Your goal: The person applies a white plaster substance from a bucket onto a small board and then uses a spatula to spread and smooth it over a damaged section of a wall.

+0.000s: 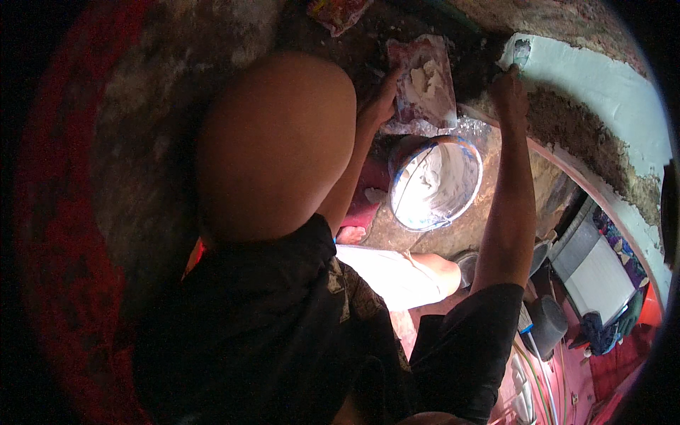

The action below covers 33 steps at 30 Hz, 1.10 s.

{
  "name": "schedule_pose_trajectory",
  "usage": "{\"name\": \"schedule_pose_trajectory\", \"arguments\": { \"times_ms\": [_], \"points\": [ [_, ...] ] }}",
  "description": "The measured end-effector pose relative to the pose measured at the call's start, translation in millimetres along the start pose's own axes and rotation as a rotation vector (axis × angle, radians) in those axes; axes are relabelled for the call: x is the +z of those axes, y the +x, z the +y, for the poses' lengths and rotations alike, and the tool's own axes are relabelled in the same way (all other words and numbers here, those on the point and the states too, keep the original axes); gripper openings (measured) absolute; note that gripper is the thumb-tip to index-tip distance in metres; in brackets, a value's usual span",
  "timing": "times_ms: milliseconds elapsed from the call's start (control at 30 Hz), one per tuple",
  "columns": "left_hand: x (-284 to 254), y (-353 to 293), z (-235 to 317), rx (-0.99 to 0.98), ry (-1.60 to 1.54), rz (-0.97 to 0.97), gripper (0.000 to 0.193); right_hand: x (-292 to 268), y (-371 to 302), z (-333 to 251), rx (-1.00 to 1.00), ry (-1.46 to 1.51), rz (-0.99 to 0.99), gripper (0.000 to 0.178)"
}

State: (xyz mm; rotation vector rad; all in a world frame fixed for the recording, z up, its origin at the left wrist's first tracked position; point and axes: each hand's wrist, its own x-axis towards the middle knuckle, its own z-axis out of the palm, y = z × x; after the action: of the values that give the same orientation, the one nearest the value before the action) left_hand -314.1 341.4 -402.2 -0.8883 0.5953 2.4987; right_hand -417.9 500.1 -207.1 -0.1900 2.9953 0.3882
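My left hand [383, 101] grips the left edge of a stained reddish-brown board [448, 103] that carries a heap of white paste [426, 78]. To the right, my right hand [508, 95] is closed on a putty knife [522, 51]; its handle is hidden in my fingers. The blade lies against the near end of a smooth white plastered strip [595, 88] on the wall. Below the board, between my forearms, a bucket [464, 177] with a wire handle has white paste inside.
A large rounded area of bare skin [280, 142] close to the camera blocks the left middle. At lower right are a dark pot [547, 322], a pale flat panel [601, 273], cloths [602, 333] and thin hoses. A crumpled red packet [338, 14] lies at the top.
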Motion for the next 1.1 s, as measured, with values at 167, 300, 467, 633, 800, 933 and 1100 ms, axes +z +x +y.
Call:
{"name": "schedule_pose_trajectory", "arguments": {
  "times_ms": [167, 300, 467, 633, 800, 933, 1100],
  "points": [
    [-14, 17, -8, 0.061, 0.062, 0.008, 0.060, 1, -2, 0, 0.107, 0.074, -0.053, 0.048],
    [-16, 18, -6, 0.126, 0.132, 0.012, 0.057, 2, -8, 0, 0.155, 0.085, -0.132, 0.048],
    [-3, -5, 0, 0.100, 0.134, 0.059, 0.054, 5, -34, -4, 0.191, 0.114, -0.100, 0.054],
    [-3, -2, -3, 0.126, 0.041, -0.117, 0.058, 7, -53, -7, 0.258, 0.002, -0.138, 0.058],
    [0, -1, 3, 0.151, 0.044, -0.106, 0.060, -8, -76, -8, 0.185, 0.083, -0.160, 0.060],
    [17, -31, 16, 0.061, 0.000, -0.043, 0.061, -24, -88, -14, 0.089, 0.075, -0.091, 0.062],
    [22, -43, 22, -0.013, -0.079, -0.083, 0.061, -32, -42, -13, 0.029, 0.084, -0.022, 0.049]
  ]
}}
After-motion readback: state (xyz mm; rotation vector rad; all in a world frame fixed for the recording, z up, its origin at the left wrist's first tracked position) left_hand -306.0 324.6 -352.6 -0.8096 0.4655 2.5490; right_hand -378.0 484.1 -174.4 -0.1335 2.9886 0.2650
